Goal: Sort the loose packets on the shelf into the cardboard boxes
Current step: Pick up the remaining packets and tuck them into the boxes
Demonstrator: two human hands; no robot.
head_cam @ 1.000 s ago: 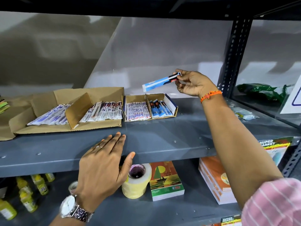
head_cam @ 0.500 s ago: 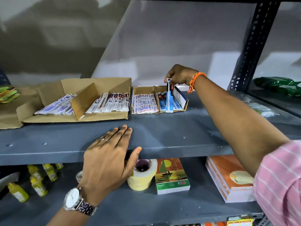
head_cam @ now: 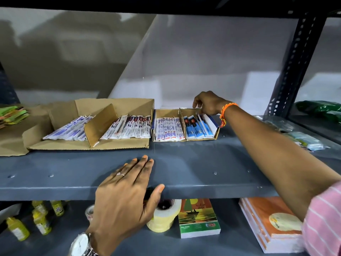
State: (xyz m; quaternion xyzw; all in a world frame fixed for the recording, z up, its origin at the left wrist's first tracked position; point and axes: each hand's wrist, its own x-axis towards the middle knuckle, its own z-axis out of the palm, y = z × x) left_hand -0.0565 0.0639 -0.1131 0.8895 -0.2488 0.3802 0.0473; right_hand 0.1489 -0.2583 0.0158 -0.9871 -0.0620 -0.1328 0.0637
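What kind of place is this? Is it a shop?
Probably a shop's stockroom or stationery store. Grey metal shelves hold cardboard boxes of sorted packets, and below sit notebooks, tape rolls and little yellow bottles.

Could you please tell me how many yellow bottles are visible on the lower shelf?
4, all at lower left: yellow bottles at and. More may be hidden beyond the frame edge.
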